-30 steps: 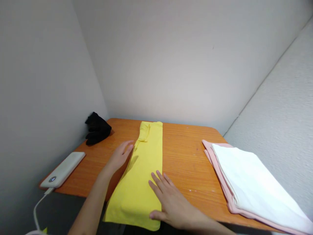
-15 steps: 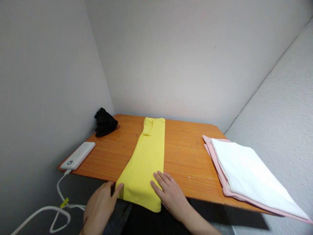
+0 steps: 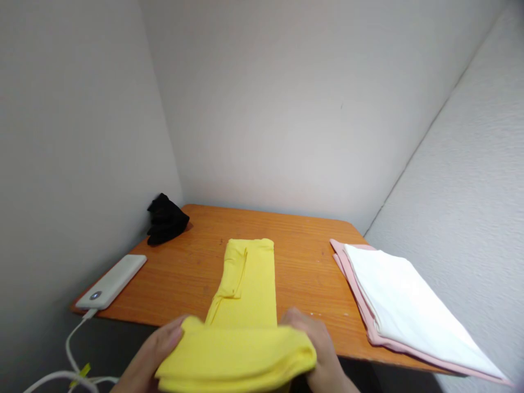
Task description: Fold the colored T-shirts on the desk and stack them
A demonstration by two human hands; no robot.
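A yellow T-shirt (image 3: 254, 305), folded into a long strip, lies on the wooden table with its far part flat. Its near end is lifted at the table's front edge and bends over in a thick layer. My left hand (image 3: 158, 346) grips the left side of that raised end, thumb on top. On the other side my right hand (image 3: 317, 344) is closed around the right edge, slightly blurred, its fingertips hidden behind the cloth. A sleeve-like fold shows on the shirt's far left.
The wooden table (image 3: 303, 262) stands against the walls. On its right lies a folded white cloth (image 3: 405, 295) over a folded pink cloth (image 3: 372, 333). A white power bank (image 3: 112, 281) with a white cable (image 3: 69, 344) and a black crumpled cloth (image 3: 166, 221) are on the left.
Both hands have gone from lying at the T-shirt's near end to gripping it and lifting it up. The shirt's far end has come nearer, and the view has shifted slightly.
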